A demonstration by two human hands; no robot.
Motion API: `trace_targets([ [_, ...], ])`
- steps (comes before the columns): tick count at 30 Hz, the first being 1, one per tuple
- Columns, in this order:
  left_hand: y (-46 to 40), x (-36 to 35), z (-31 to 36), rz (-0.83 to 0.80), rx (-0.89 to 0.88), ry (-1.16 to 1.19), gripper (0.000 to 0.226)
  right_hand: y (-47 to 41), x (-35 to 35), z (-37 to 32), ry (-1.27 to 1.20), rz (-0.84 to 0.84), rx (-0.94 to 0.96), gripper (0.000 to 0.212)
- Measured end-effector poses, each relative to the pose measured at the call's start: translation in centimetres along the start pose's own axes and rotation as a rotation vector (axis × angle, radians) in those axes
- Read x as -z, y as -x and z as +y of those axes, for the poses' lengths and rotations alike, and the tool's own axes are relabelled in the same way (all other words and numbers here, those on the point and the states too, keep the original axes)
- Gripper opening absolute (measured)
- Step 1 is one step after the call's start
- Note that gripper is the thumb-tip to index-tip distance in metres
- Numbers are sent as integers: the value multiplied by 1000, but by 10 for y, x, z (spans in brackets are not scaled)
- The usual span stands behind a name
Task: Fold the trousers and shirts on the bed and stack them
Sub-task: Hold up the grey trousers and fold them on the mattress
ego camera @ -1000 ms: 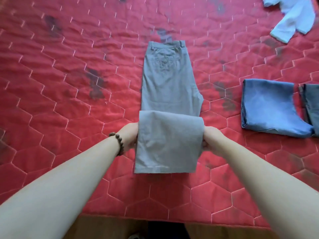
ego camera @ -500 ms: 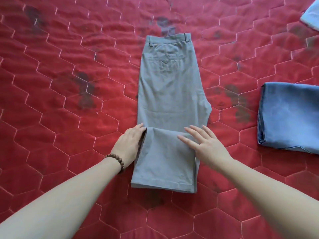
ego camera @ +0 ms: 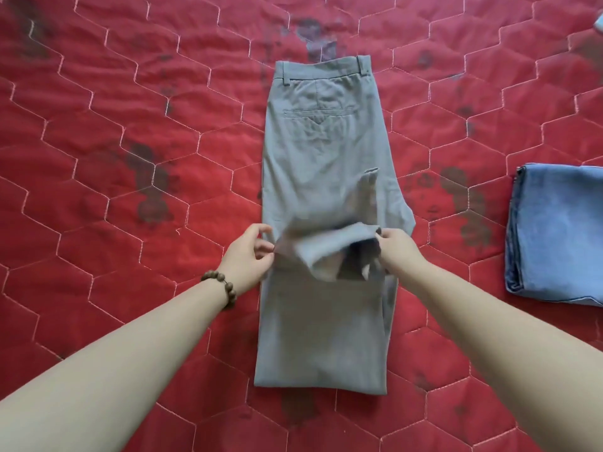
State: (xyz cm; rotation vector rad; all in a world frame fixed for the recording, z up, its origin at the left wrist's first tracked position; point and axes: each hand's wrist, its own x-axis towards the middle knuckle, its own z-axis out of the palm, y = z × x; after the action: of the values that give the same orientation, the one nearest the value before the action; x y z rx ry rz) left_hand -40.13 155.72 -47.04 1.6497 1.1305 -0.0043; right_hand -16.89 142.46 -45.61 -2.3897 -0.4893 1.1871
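Where the red quilted bedspread [ego camera: 130, 132] fills the whole view, stitched in pale hexagons and marked with dark blotches, the grey trousers [ego camera: 321, 164] lie along its middle, waistband at the far end with a welt pocket showing, the legs doubled back into a flat layer at the near end. A bunched, partly lifted fold of the grey cloth sits across the middle of the trousers, blurred at its edges. To the right, well apart from them, folded blue jeans [ego camera: 558, 233] rest flat on the bedspread, cut off by the frame edge. The right hand [ego camera: 399, 249] pinches the right end of the raised fold between thumb and fingers. The left hand [ego camera: 249, 256] pinches the fold's left end at the trousers' left edge, fingers curled. A brown beaded bracelet [ego camera: 223, 288] circles the left wrist.
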Motion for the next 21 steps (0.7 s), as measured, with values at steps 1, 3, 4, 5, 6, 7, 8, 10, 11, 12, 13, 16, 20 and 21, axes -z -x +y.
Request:
trace_targets([
  [1, -5, 2, 5, -34, 56, 67, 37, -5, 1, -2, -8, -11, -79, 38],
  [3, -13, 5, 13, -77, 145, 194, 33, -12, 5, -6, 4, -15, -143, 40],
  [4, -18, 5, 16, -80, 170, 224, 33, -14, 7, -8, 15, -3, -133, 40],
  [5, -23, 5, 18, -74, 179, 228, 35, -16, 9, -9, 25, 15, -107, 41],
  [6, -28, 5, 20, -59, 177, 212, 36, -18, 10, -10, 29, 38, -70, 38],
  [7, -33, 4, 21, -33, 169, 183, 37, -19, 12, -12, 19, 61, -29, 31],
  [8, -38, 2, 23, 2, 159, 146, 38, -21, 14, -12, -8, 85, 11, 23],
  [10, -47, -3, 29, 79, 127, 91, 29, -25, 15, -14, -83, 131, 79, 17],
  [11, -53, -6, 32, 106, 118, 95, 25, -27, 14, -16, -116, 145, 90, 15],
  [12, -59, -9, 36, 121, 122, 113, 24, -30, 13, -18, -147, 152, 79, 13],
  [13, -65, -11, 39, 131, 140, 133, 26, -33, 10, -20, -177, 156, 43, 13],
  [16, -77, -13, 50, 159, 219, 214, 17, -37, 5, -26, -209, 191, -74, 14],
  [20, -82, 4, 72, 188, 127, 337, 4, -35, 16, -51, -196, 301, 138, 12],
  [21, -87, 13, 81, 205, 79, 361, 6, -38, 23, -64, -257, 325, 225, 9],
])
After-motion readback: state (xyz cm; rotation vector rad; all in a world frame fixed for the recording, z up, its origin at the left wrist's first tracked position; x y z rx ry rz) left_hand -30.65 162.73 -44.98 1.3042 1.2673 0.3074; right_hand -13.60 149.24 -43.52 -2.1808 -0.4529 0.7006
